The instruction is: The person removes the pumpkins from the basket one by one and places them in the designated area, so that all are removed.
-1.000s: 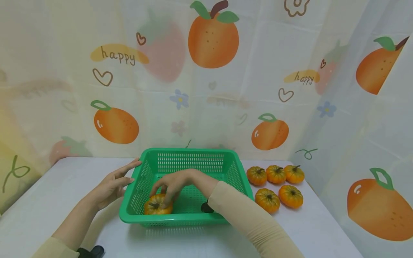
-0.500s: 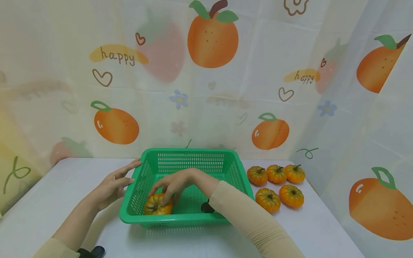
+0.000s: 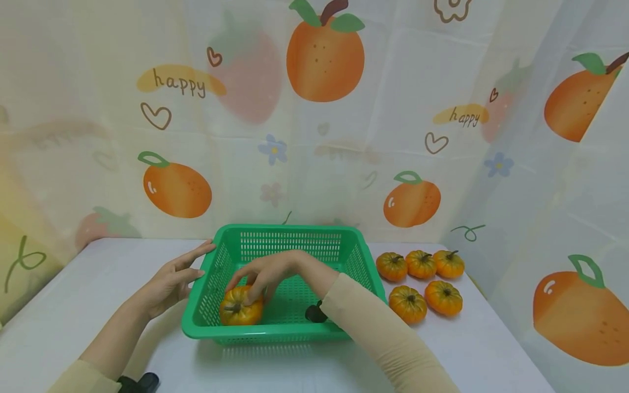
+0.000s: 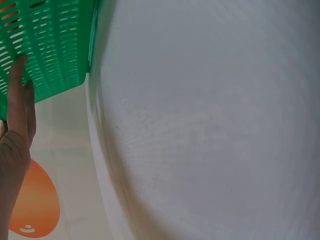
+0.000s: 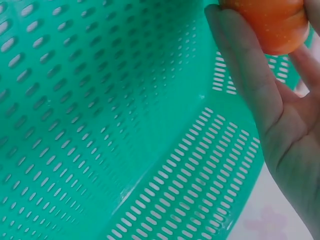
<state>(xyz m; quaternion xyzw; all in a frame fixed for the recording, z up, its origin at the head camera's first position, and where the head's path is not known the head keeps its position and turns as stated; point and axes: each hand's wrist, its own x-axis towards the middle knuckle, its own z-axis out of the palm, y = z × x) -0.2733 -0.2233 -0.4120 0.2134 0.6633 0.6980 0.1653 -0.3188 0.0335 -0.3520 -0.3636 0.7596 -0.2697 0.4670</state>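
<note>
A small orange pumpkin (image 3: 241, 310) lies tilted in the front left corner of a green slotted basket (image 3: 290, 228). My right hand (image 3: 255, 284) reaches into the basket, and its fingers hold the pumpkin from above. In the right wrist view the pumpkin (image 5: 270, 25) sits between the fingers (image 5: 250, 85) of that hand, over the basket floor (image 5: 100, 125). My left hand (image 3: 189, 267) lies with straight fingers against the basket's left outer wall. The left wrist view shows those fingers (image 4: 17, 100) touching the wall (image 4: 50, 45).
Several more small pumpkins (image 3: 420, 264) sit in two rows on the white table (image 3: 73, 305), right of the basket. A fruit-printed curtain (image 3: 324, 136) closes off the back and the right side. The table edge runs close behind the basket.
My right hand has risen slightly with the pumpkin, which now tilts its stem toward me. The left hand and the basket have stayed put.
</note>
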